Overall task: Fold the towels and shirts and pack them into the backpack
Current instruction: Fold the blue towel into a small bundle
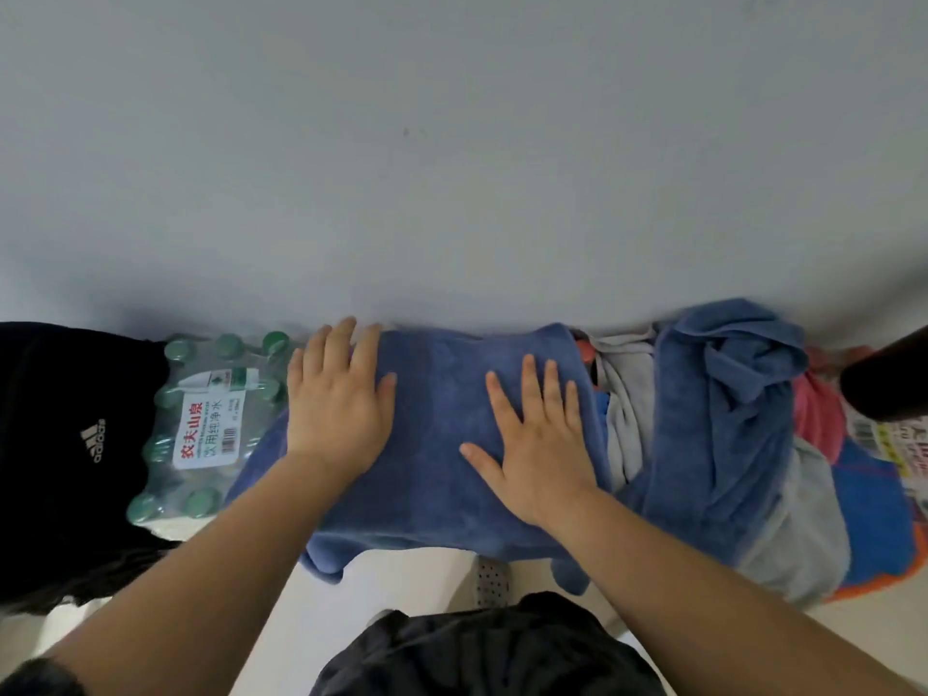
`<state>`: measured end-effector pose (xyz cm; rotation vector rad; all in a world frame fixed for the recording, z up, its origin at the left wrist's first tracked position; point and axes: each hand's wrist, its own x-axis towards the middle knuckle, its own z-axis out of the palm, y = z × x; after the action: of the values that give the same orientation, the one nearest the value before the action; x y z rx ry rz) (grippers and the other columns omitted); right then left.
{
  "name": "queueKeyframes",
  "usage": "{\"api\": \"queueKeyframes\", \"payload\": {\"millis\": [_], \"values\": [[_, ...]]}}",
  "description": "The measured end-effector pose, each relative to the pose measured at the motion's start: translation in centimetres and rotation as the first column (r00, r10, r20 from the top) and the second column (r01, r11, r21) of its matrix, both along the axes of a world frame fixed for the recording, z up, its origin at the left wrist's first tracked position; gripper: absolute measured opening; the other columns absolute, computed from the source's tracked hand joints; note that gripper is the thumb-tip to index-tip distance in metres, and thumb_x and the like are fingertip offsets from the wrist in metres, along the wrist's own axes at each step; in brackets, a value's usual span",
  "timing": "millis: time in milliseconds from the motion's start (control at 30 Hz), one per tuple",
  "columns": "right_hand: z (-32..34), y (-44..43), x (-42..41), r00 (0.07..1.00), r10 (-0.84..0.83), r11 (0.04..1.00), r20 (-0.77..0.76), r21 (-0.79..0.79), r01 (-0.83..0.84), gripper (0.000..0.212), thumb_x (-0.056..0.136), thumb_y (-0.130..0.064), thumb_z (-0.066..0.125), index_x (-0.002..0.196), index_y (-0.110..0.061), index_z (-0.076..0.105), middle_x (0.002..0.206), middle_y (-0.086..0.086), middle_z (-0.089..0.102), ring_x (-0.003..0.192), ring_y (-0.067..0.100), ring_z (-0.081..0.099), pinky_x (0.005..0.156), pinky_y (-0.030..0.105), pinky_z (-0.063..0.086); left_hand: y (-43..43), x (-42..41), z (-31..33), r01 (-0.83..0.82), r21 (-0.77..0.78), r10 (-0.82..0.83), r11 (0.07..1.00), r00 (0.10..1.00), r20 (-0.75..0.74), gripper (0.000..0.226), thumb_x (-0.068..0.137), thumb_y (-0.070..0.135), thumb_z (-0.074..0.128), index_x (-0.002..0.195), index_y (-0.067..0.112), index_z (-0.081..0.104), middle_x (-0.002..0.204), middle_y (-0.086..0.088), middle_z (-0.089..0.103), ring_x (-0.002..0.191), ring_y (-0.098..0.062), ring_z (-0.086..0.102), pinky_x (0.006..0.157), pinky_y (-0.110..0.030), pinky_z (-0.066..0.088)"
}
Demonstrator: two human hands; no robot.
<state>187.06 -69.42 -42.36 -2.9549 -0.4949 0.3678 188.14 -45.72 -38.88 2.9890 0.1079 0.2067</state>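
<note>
Plush blue towel [437, 444], roughly rectangular, lies spread flat, near edge drooping. Left hand [337, 404] and right hand [540, 439] press on it, fingers straight and splayed, gripping nothing. Just right: crumpled clothes pile [723, 419]. Left, touching the towel: shrink-wrapped green-capped bottles [201, 419].

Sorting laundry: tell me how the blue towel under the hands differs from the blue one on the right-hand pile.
The flat towel lies spread and smooth; the pile towel is crumpled and bunched over grey cloth. The left hand and right hand press on the flat towel; no hand touches the pile towel. Both are the same blue.
</note>
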Motion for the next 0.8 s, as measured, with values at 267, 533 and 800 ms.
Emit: {"api": "queueKeyframes", "payload": {"millis": [267, 533, 800], "values": [[0.2, -2.4, -0.9, 0.999, -0.046, 0.997, -0.027, -0.063, 0.044, 0.096, 0.08, -0.084, -0.013, 0.157, -0.029, -0.018, 0.159, 0.024, -0.031, 0.147, 0.043, -0.028, 0.122, 0.059, -0.007, 1.1, -3.9, -3.6, -0.024, 0.114, 0.063, 0.993, 0.936, -0.347, 0.1, 0.083, 0.085, 0.009, 0.161, 0.022, 0.005, 0.168, -0.008, -0.008, 0.154, -0.033, -0.007, 0.12, -0.063, 0.005], [0.3, -2.4, -0.7, 0.998, -0.051, 0.997, -0.021, -0.066, 0.05, 0.092, 0.082, -0.084, -0.009, 0.156, -0.03, -0.023, 0.158, 0.021, -0.036, 0.146, 0.04, -0.033, 0.121, 0.057, -0.013, 3.2, -1.6, -2.7, 0.058, 0.016, -0.05, 0.998, 0.941, -0.334, 0.088, 0.085, 0.082, 0.015, 0.159, 0.037, 0.002, 0.168, 0.0, -0.008, 0.155, -0.026, -0.009, 0.123, -0.058, 0.001], [1.4, -0.5, -0.7, 1.0, -0.021, 0.998, 0.023, -0.063, 0.022, 0.088, 0.089, -0.076, 0.005, 0.16, -0.025, -0.006, 0.163, 0.024, -0.021, 0.15, 0.043, -0.022, 0.118, 0.065, -0.008, 6.8, -11.2, 0.3, -0.45, -0.161, 0.453, 0.878, 0.891, -0.02, 0.047, 0.09, 0.033, 0.06, 0.131, 0.01, 0.058, 0.126, -0.016, 0.06, 0.113, -0.04, 0.05, 0.099, -0.05, 0.039]]}}
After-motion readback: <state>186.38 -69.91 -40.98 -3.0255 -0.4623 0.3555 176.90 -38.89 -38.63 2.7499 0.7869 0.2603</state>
